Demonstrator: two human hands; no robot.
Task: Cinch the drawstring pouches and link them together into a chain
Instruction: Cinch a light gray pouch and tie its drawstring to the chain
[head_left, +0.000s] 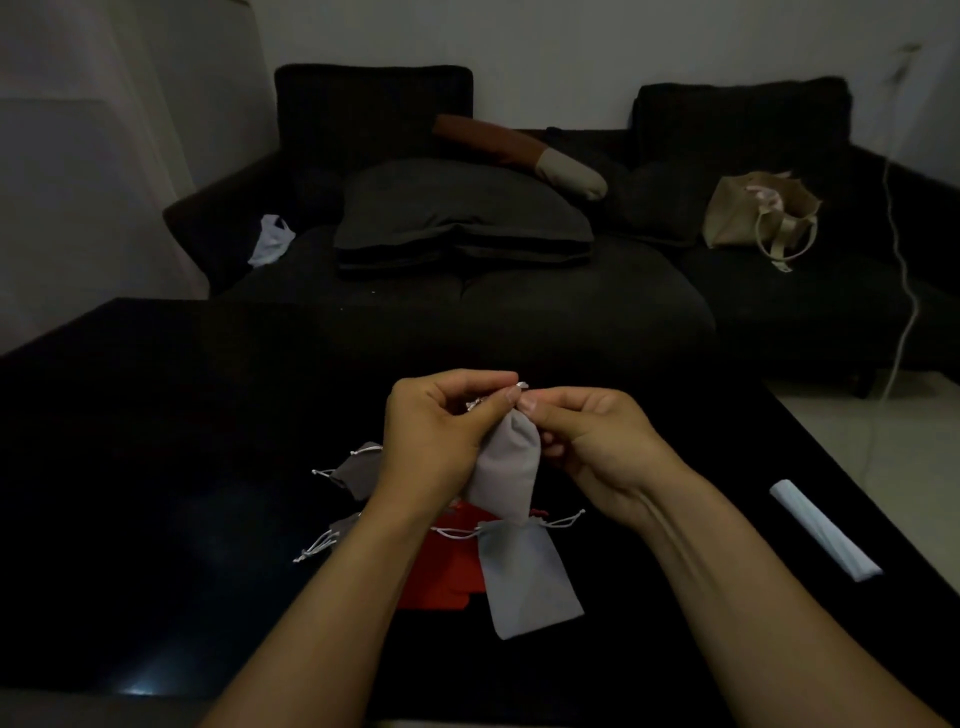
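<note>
Dim table (156, 467): both hands (436, 431) hide grey pouch's (506, 467) drawstring.

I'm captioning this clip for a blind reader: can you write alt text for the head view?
Both hands, left hand and right hand, hold a light grey pouch above a black table, pinching its cord at the top. Under them lie another grey pouch and a red pouch; a dark sofa stands behind.

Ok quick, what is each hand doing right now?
Left hand: fingers curled round the top of the light grey pouch, held up over the table.
Right hand: pinching the pouch's drawstring at the mouth.
</note>
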